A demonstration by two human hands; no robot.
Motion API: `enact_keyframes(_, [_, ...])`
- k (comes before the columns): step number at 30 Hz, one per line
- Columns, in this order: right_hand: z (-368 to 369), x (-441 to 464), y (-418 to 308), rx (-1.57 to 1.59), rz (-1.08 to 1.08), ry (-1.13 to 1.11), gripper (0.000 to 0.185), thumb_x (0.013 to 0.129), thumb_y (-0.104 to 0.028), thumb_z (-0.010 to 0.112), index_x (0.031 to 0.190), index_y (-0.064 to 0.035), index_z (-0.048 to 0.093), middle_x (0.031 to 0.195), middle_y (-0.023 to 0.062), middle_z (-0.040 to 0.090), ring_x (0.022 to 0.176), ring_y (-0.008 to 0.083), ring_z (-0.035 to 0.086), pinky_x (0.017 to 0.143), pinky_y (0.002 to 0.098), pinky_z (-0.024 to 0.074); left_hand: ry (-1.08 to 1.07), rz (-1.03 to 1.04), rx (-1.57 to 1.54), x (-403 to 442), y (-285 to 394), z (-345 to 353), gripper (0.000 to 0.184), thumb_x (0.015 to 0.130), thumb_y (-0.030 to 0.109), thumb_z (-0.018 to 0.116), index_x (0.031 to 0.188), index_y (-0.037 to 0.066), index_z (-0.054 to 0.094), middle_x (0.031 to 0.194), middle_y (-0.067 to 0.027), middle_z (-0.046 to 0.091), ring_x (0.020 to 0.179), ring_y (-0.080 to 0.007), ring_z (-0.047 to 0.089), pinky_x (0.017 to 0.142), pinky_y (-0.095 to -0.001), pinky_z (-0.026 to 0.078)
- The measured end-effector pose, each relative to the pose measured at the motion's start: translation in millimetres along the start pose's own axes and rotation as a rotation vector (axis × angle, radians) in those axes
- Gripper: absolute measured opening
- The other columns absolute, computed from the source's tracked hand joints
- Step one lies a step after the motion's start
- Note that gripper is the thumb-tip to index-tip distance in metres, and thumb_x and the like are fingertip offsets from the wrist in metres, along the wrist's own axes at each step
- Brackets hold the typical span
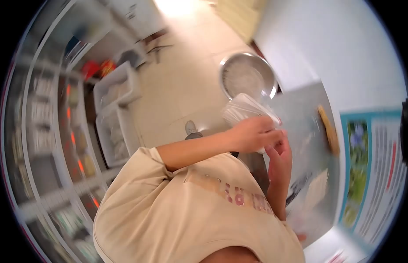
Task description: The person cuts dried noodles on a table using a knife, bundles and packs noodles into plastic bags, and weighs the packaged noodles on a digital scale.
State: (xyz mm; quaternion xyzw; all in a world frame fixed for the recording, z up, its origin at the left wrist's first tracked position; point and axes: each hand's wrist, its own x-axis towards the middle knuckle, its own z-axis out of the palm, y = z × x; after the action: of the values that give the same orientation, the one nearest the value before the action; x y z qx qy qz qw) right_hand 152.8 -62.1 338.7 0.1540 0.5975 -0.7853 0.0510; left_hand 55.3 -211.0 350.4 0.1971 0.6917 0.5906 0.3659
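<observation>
A clear plastic pack (245, 108) with pale contents is before the person's torso, by the edge of the grey bench (296, 107). The left hand (253, 133) grips its near end; the right hand (279, 153) bunches its fingers against the left's, what they pinch unclear. Beyond the pack sits a metal bowl (267, 65); a wooden-looking brush (329, 131) lies on the bench.

No text can be read for certain: the reddish lettering (239, 196) on the beige shirt (169, 210), lower centre, is blurred; the printed lines on the poster (379, 175), right, are too small.
</observation>
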Motion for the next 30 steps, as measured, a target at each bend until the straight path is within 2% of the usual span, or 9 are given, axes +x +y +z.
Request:
enact_keyframes(5, [95, 63, 47, 0.052, -0.086, -0.278, 0.038, 0.098, -0.026, 0.06, 0.126, -0.0007, 0.053, 0.119, 0.0064, 0.06, 0.11, 0.0169, 0.059, 0.096, 0.0312, 0.0464, 0.355, 0.376, 0.357, -65, -26, -80, 0.05, 0.1, 0.044, 0.05, 0.102, -0.004, 0.062, 0.088, -0.0234, 0.062, 0.083, -0.0366, 0.061, 0.076, -0.0449, 0.048])
enact_keyframes(8, [163, 101, 59, 0.115, 0.107, -0.382, 0.031, 0.101, -0.021, 0.054, 0.123, 0.0005, 0.056, 0.118, 0.0081, 0.063, 0.111, 0.018, 0.061, 0.098, 0.0333, 0.049, 0.515, 0.2, 0.514, -103, -35, -144, 0.072, 0.099, 0.056, 0.04, 0.065, -0.001, 0.067, 0.07, -0.0223, 0.065, 0.071, -0.0411, 0.064, 0.069, -0.0503, 0.05])
enact_keyframes(12, [279, 154, 74, 0.378, 0.303, -0.451, 0.024, 0.101, -0.016, 0.051, 0.118, -0.0025, 0.06, 0.114, 0.0077, 0.066, 0.111, 0.0198, 0.062, 0.097, 0.0336, 0.05, 0.527, 0.046, 0.443, -156, -53, -250, 0.076, 0.102, 0.058, 0.03, 0.059, 0.005, 0.063, 0.065, -0.0144, 0.065, 0.074, -0.0375, 0.065, 0.074, -0.048, 0.05])
enact_keyframes(15, [373, 176, 83, 0.403, 0.375, -0.502, 0.015, 0.101, -0.017, 0.052, 0.104, -0.0063, 0.062, 0.103, 0.0002, 0.065, 0.102, 0.0123, 0.059, 0.092, 0.0308, 0.0467, 0.636, -0.183, 0.571, -203, -66, -318, 0.078, 0.102, 0.059, 0.028, 0.056, 0.009, 0.067, 0.062, -0.0109, 0.065, 0.073, -0.036, 0.065, 0.075, -0.0464, 0.051])
enact_keyframes(16, [406, 182, 82, 0.449, 0.478, -0.44, 0.013, 0.097, -0.015, 0.053, 0.095, -0.0067, 0.063, 0.091, 0.0009, 0.065, 0.103, 0.0174, 0.059, 0.091, 0.034, 0.0453, 0.668, -0.254, 0.581, -230, -68, -342, 0.073, 0.103, 0.055, 0.027, 0.067, 0.012, 0.073, 0.068, -0.0098, 0.068, 0.077, -0.0346, 0.067, 0.076, -0.0453, 0.052])
enact_keyframes(20, [507, 229, 91, 0.285, 0.622, -0.727, 0.015, 0.091, -0.012, 0.054, 0.079, -0.0051, 0.061, 0.076, 0.0065, 0.063, 0.103, 0.0321, 0.058, 0.091, 0.0415, 0.0463, 1.211, 0.004, 0.608, -302, -193, -419, 0.055, 0.104, 0.048, 0.035, 0.106, 0.005, 0.069, 0.102, -0.0199, 0.07, 0.095, -0.0398, 0.065, 0.085, -0.0444, 0.052])
enact_keyframes(22, [561, 243, 95, 0.243, 0.641, -0.802, 0.015, 0.091, -0.012, 0.054, 0.08, -0.005, 0.061, 0.077, 0.0066, 0.063, 0.105, 0.0317, 0.058, 0.092, 0.0411, 0.0453, 1.368, 0.033, 0.504, -351, -251, -443, 0.043, 0.104, 0.043, 0.041, 0.116, 0.011, 0.066, 0.105, -0.0106, 0.072, 0.097, -0.0247, 0.069, 0.085, -0.039, 0.052])
enact_keyframes(24, [621, 253, 95, 0.203, 0.679, -0.89, 0.012, 0.09, -0.011, 0.056, 0.081, -0.0062, 0.061, 0.079, 0.0046, 0.062, 0.102, 0.0297, 0.06, 0.09, 0.038, 0.0446, 1.478, 0.021, -0.542, -390, -306, -456, 0.048, 0.102, 0.051, 0.043, 0.117, 0.011, 0.065, 0.108, -0.007, 0.072, 0.102, -0.0189, 0.068, 0.083, -0.0371, 0.052])
enact_keyframes(30, [779, 310, 101, 0.193, 0.687, -1.193, 0.001, 0.087, -0.006, 0.059, 0.087, -0.0058, 0.058, 0.092, 0.004, 0.06, 0.098, 0.0268, 0.06, 0.096, 0.0366, 0.0418, 1.812, -0.247, -1.08, -423, -441, -412, 0.046, 0.1, 0.052, 0.044, 0.108, 0.009, 0.06, 0.09, -0.005, 0.066, 0.077, -0.0155, 0.063, 0.067, -0.0316, 0.051])
